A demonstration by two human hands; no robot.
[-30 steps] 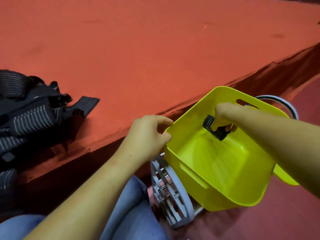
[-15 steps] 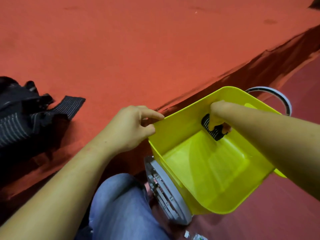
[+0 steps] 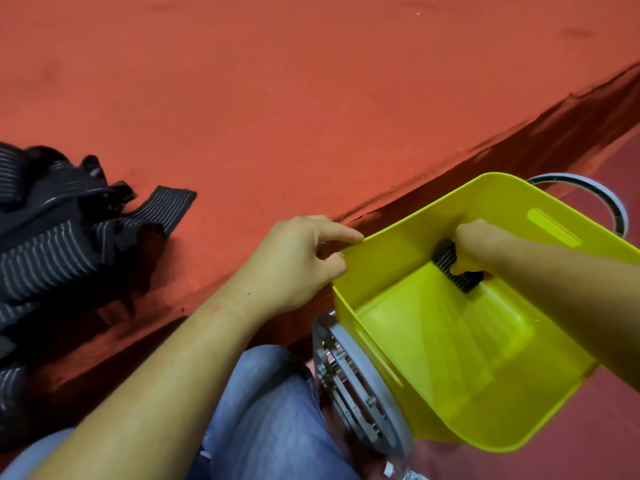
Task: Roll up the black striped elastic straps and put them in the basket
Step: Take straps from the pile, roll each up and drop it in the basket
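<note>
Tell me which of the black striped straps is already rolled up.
The rolled strap that the right hand holds inside the yellow basket; the other straps lie loose in a heap on the red surface.

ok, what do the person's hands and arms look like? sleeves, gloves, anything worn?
Both the left hand and right hand are bare: no gloves, rings or watch visible. The left forearm and right forearm show no sleeves in frame. The legs wear blue jeans.

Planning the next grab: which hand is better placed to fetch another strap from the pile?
Likely left: the left hand, pinching the basket rim, is nearer the strap pile; the right hand is in the basket gripping the rolled strap.
</note>
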